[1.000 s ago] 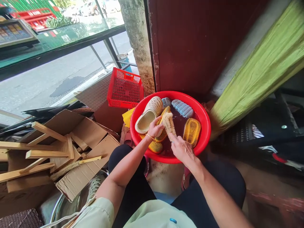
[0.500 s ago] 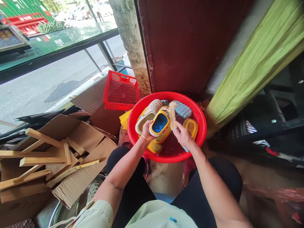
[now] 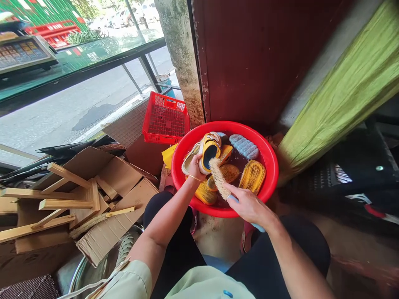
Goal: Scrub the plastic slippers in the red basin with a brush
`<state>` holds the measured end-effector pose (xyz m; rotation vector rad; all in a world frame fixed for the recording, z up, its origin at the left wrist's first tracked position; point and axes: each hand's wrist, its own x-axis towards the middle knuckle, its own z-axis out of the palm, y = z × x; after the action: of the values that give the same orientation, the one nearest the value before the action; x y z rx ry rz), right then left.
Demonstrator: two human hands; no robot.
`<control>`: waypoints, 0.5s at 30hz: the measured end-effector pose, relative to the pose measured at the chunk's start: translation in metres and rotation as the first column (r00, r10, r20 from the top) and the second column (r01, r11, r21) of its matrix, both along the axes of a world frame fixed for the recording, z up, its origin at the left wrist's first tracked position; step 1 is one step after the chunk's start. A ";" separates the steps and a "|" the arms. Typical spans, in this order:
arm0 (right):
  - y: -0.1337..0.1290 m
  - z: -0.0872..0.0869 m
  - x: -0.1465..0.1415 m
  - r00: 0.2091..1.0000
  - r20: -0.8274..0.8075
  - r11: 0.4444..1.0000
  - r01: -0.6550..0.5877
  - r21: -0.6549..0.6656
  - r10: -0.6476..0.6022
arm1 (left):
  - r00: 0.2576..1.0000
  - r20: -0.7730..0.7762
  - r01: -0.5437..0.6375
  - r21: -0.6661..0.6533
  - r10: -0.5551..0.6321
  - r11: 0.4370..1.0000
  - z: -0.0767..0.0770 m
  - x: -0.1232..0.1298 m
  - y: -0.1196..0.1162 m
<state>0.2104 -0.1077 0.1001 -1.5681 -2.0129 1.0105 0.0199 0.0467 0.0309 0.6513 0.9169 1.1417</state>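
My left hand (image 3: 195, 167) grips a yellow and white clog (image 3: 205, 147) by its heel side, its dark blue inside turned toward me. In my right hand (image 3: 246, 203) is a scrub brush (image 3: 219, 178) with pale bristles and a light blue handle. The brush's tip reaches the clog's opening. Both are over a red basin (image 3: 274, 174) of dark water. A cream clog (image 3: 188, 160) lies behind the held one. Yellow soles (image 3: 253, 176) and a blue ribbed sole (image 3: 244, 146) show in the basin.
A red plastic crate (image 3: 166, 120) stands beyond the basin on the left. Cardboard (image 3: 116, 224) and a wooden stool (image 3: 84, 199) with its legs sideways are at my left, above a metal basin (image 3: 101, 272). A green curtain (image 3: 336, 95) hangs on the right.
The yellow clog has tilted upright and turned. The brush has swung from beside the clog down and left to its opening. The view has shifted slightly left.
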 end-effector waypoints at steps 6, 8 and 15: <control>0.026 -0.009 -0.009 0.994 0.060 0.987 0.099 -0.128 -0.092 | 0.987 -0.163 0.028 0.170 0.000 0.985 -0.018 0.026 -0.017; 0.026 -0.007 -0.010 0.996 0.037 0.990 0.080 -0.120 -0.076 | 0.983 -0.183 0.037 0.148 -0.010 0.988 -0.022 0.028 -0.018; 0.017 -0.017 -0.004 0.997 0.061 0.995 0.046 -0.093 -0.040 | 0.980 -0.195 0.059 0.056 -0.047 0.997 -0.034 0.026 -0.012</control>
<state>0.2060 -0.0904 0.0828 -1.7017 -1.9873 1.0684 0.0464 0.0345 -0.0026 0.8437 1.0258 1.0752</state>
